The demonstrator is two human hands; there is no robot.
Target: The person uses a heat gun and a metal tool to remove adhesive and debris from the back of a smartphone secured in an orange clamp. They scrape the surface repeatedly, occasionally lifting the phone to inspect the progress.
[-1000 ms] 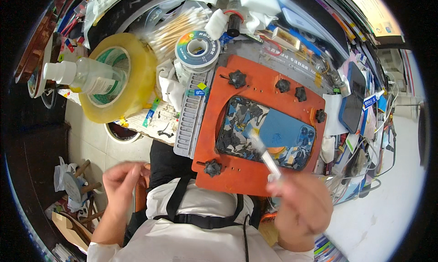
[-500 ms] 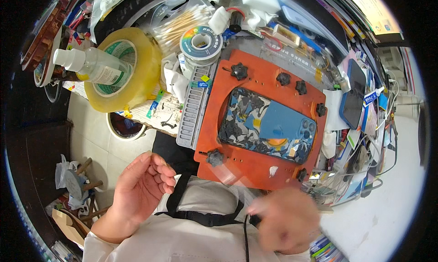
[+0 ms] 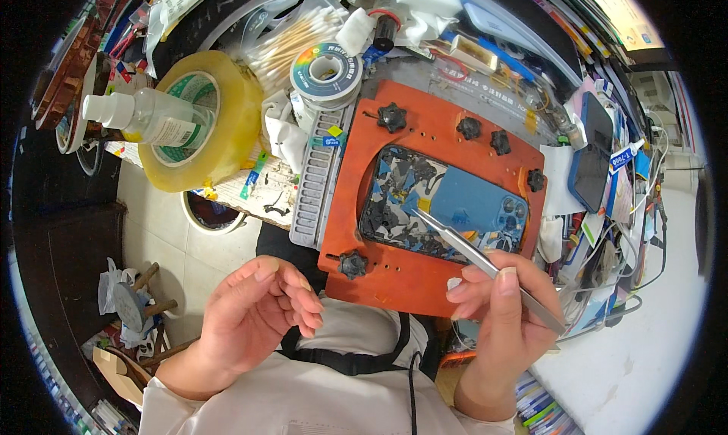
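My right hand (image 3: 512, 314) holds a pair of metal tweezers (image 3: 478, 257) between thumb and fingers. The slim tip reaches over a phone (image 3: 474, 200) with a cracked back. Blue glass remains around its camera end, while the left part is broken into dark, grey and blue shards. The phone lies in an orange-red clamping fixture (image 3: 364, 295) with several black star knobs. To the left of the fixture's near edge, my left hand (image 3: 254, 310) hovers with loosely bent fingers and holds nothing. Whether the tweezer tip touches the phone, I cannot tell.
A big tape roll (image 3: 163, 173) with a pump bottle (image 3: 178, 124) in it stands at the left. Behind are cotton swabs (image 3: 292, 45) and a solder spool (image 3: 326, 86). Another phone (image 3: 590, 158) and tangled cables lie at the right. A wooden stool (image 3: 133, 306) is below left.
My right hand, blurred near the lower edge before, has come up and right, and the tweezers now point over the phone. My left hand has shifted slightly right.
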